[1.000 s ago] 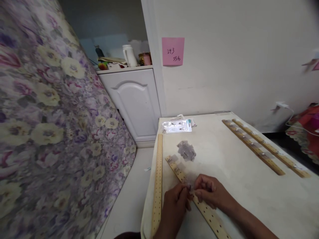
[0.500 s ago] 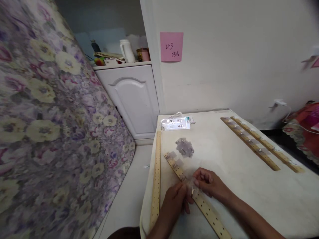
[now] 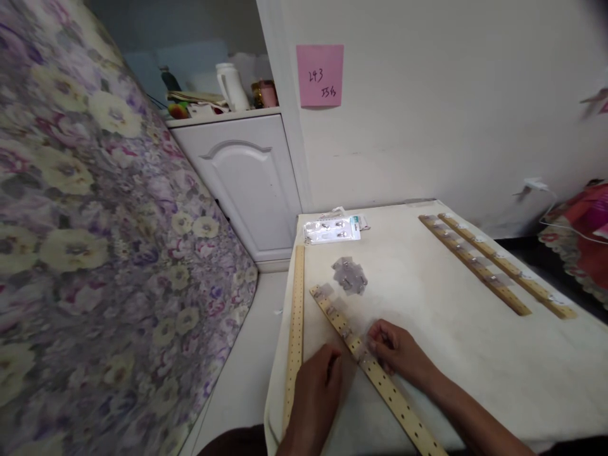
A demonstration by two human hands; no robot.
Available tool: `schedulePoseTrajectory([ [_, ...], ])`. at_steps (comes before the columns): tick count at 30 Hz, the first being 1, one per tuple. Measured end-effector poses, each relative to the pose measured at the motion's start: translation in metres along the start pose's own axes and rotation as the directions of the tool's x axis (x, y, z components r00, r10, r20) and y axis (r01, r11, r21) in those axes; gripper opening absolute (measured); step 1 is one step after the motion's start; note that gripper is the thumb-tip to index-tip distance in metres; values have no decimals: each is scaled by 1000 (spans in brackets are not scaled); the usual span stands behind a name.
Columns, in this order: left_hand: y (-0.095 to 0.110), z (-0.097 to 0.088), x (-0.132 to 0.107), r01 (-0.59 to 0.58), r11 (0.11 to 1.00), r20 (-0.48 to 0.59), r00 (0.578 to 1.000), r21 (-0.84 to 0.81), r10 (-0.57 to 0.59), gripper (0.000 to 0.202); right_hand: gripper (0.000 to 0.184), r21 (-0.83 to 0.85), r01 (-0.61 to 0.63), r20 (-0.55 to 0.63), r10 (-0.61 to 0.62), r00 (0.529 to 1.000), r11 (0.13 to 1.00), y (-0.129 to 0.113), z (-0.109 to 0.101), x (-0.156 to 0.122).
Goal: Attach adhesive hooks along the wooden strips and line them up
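Observation:
A long wooden strip with a row of holes point(image 3: 394, 396) lies diagonally on the cream table point(image 3: 451, 342). Small clear stick-on hooks sit along its upper part. My right hand point(image 3: 396, 351) rests on the strip with fingers curled, pressing a clear hook onto it. My left hand point(image 3: 316, 396) lies just left of the strip on the table, fingers loosely together, holding nothing I can see. A second strip point(image 3: 295, 329) lies along the table's left edge. A small pile of clear hooks point(image 3: 349, 276) sits beyond the hands.
A blister pack of hooks point(image 3: 332, 229) lies at the table's far left corner. Two more wooden strips with hooks point(image 3: 494, 272) lie at the far right. A floral mattress point(image 3: 95, 240) leans at the left, beside a white cabinet point(image 3: 242, 183). A pink note point(image 3: 319, 75) hangs on the wall.
My left hand has let go of the hook and drawn back to the left of the strip. My right hand stays pressing the hook on the strip. The camera has tilted slightly.

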State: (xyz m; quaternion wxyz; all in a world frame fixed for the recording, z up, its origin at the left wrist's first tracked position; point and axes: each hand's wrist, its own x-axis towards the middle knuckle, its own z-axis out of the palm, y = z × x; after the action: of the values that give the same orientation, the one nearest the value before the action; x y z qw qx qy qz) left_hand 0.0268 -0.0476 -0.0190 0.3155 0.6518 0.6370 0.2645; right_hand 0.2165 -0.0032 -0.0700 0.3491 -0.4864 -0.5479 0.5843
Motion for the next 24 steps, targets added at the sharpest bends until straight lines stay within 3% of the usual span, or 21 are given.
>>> schedulePoseTrajectory([
  [5, -3, 21, -16, 48, 995, 9, 999, -87, -48, 17, 6, -40, 24, -25, -25, 999, 999, -3, -2, -4],
  [10, -2, 36, -17, 82, 996, -25, 996, -37, -83, 15, 5, -57, 38, -45, -41, 998, 998, 0, -2, -3],
  [24, 12, 33, -12, 130, 991, 1, 991, 27, -130, 14, 5, -65, 11, -26, -12, 1000, 998, -2, -5, -7],
])
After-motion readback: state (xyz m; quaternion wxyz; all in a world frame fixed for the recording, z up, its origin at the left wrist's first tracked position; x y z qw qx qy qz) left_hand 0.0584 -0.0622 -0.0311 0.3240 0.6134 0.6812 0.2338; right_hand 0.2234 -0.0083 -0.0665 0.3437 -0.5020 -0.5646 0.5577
